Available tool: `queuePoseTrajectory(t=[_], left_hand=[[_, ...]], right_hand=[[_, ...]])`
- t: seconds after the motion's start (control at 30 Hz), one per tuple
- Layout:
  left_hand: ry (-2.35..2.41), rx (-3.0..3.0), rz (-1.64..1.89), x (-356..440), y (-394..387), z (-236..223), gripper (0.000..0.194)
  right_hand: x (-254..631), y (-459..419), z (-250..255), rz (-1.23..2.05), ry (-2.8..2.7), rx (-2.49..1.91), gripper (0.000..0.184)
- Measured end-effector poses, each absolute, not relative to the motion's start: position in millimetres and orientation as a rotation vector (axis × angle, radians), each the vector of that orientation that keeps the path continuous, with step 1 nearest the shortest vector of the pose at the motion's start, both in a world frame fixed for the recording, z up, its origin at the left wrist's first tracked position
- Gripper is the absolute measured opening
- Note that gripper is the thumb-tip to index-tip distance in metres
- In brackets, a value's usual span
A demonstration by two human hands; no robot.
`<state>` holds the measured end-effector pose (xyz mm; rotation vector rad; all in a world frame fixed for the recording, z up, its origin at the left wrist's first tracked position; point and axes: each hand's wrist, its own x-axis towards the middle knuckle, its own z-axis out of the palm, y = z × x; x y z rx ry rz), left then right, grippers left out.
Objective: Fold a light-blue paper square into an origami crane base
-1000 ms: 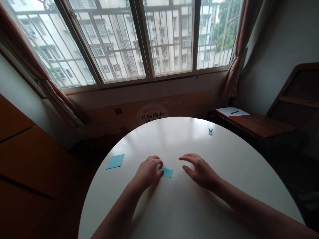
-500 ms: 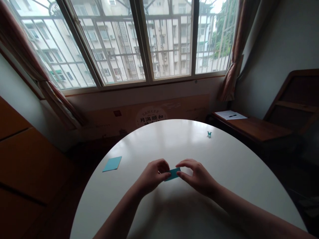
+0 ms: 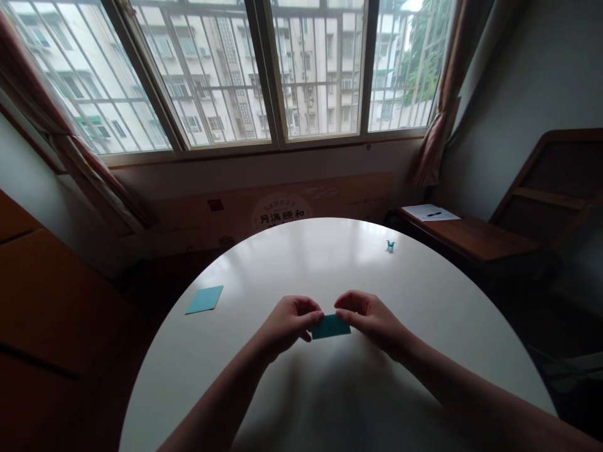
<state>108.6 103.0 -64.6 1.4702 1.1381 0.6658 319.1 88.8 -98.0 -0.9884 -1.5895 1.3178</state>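
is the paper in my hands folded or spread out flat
Folded, it seems: the paper between your hands is a narrow strip, unlike the squarish blue sheet.

Two hands (image 3: 286, 325) (image 3: 377, 317); one each: teal rectangle (image 3: 331, 326), blue square (image 3: 204, 300), figurine (image 3: 391, 246), table (image 3: 301, 263), sheet (image 3: 419, 210), pen (image 3: 434, 214)

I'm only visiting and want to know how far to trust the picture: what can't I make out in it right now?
All in the head view:
- Fingertips behind the teal paper: hidden by the paper and the thumbs of the left hand and right hand.
- Fine details of the small teal figure: too small.
- Any writing on the white sheet: too small.
- Near rim of the round table: cut off by the bottom edge.
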Motion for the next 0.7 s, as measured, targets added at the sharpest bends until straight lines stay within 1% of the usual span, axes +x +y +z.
queuePoseTrajectory(t=[0.17, 0.37, 0.53, 0.7], left_hand=[[1.110, 1.483, 0.660, 113.2, 98.8, -64.2, 0.046], [1.101, 1.470, 0.650, 115.3, 97.3, -65.6, 0.049], [1.109, 1.500, 0.639, 115.1, 95.6, -65.0, 0.043], [1.086, 1.608, 0.613, 116.4, 93.3, -64.9, 0.036]], right_hand=[[319.4, 89.2, -98.2, 1.319, -1.649, -0.962, 0.018], [318.6, 89.6, -101.1, 1.318, -1.554, -0.974, 0.021], [321.0, 90.6, -97.1, 1.340, -1.618, -0.940, 0.022], [318.7, 89.0, -98.5, 1.323, -1.676, -0.949, 0.014]])
